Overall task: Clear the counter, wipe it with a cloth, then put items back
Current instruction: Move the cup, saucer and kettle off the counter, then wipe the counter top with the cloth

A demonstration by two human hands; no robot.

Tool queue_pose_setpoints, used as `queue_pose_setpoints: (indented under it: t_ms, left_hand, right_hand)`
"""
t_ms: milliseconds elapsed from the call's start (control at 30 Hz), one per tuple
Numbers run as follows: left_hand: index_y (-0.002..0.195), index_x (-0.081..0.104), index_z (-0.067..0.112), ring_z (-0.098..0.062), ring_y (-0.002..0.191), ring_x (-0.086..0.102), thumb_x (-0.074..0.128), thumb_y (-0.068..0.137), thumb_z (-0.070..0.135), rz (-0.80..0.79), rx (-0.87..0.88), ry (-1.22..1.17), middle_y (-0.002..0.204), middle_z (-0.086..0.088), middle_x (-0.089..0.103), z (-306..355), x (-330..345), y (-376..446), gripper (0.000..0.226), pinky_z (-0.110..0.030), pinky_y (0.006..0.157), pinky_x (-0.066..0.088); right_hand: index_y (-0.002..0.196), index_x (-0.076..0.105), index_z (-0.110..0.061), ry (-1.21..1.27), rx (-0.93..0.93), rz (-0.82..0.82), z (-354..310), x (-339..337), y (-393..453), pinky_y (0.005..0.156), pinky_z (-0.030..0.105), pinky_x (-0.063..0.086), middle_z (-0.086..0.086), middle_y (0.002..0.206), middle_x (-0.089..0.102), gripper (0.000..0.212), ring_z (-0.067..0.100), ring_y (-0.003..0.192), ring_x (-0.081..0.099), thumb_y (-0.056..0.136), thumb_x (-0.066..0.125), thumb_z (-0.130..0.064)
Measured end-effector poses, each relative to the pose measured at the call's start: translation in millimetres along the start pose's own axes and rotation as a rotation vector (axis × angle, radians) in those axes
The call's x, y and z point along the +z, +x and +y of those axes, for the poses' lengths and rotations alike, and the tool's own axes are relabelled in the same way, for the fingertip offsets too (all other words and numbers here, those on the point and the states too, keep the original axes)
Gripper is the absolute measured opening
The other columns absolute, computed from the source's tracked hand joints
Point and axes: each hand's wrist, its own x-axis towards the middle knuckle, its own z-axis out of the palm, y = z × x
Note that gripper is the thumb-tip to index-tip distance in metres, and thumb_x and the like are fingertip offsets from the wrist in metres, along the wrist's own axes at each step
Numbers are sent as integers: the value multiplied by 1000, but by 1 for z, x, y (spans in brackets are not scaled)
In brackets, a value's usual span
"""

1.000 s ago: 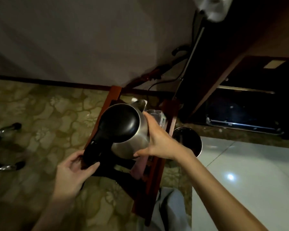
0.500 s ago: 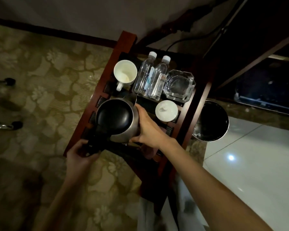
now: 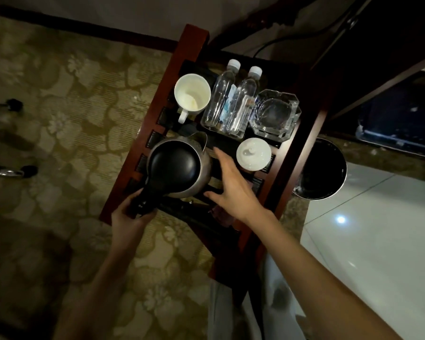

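Steel body, black plastic lid and black handle: the kettle (image 3: 179, 168) sits at the near left of the wooden desk (image 3: 302, 148), spout pointing to the far side. From here I judge it rigid and fairly heavy for its size, more so if there is water inside, which I cannot see with the lid down. The polished wall looks slippery, so the handle is the place to take it, with a second palm against the side only to steady it.

My left hand (image 3: 130, 217) has its grip wrapped round that handle at the near end. My right hand (image 3: 233, 185) is just right of the kettle's body, fingers straight and spread, holding nothing; whether the thumb touches the steel I cannot tell.

Farther out, a white mug (image 3: 192, 95) stands at the far left, handle toward me. Two clear water bottles (image 3: 231, 104) stand side by side to its right, light and easily tipped. A heavy glass ashtray (image 3: 275, 116) lies at the far right, hard and chippable. A white lidded cup (image 3: 253, 153) stands near it, just right of my open fingers; its lid looks loose, so I would lift it from below.

Off the desk's right edge stands a dark round bin (image 3: 320, 168), on the line between patterned carpet (image 3: 59, 114) and pale tile (image 3: 378, 229).
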Motion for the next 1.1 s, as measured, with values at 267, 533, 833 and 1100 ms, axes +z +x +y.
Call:
queue_pose_setpoints:
  t_ms: [267, 533, 833, 1100]
  left_hand:
    - [114, 62, 15, -13, 92, 61, 67, 84, 3, 61, -201, -269, 100, -2, 64, -15, 13, -11, 33, -21, 73, 50]
    - [123, 55, 6, -26, 114, 56, 70, 82, 3, -288, -280, 116, 114, -7, 59, -49, 104, -45, 43, -20, 78, 43]
    - [147, 30, 21, -18, 134, 30, 66, 85, 24, -333, 211, 787, 147, 4, 31, -32, 163, -41, 71, -33, 108, 37]
    - [124, 58, 15, -28, 112, 52, 56, 89, 7, -260, 285, 730, 123, -5, 57, -29, 154, -20, 36, -39, 92, 46]
  right_hand:
    - [145, 33, -11, -93, 106, 59, 30, -46, -29, 112, 31, 31, 5, 149, 34, 72, 22, 136, 37, 83, 70, -9]
    - [141, 40, -16, -268, 121, -89, 52, -48, -42, 111, 33, 33, 1, 149, 34, 66, 24, 137, 34, 81, 67, -8]
    - [148, 29, -28, -521, 38, -252, 70, -18, -43, 103, 42, 42, -10, 160, 9, 74, 29, 131, 27, 83, 51, 1]
    - [138, 46, -25, -608, 53, -131, 70, -10, -30, 90, 40, 43, 3, 138, 37, 49, 30, 118, 37, 92, 51, -10]
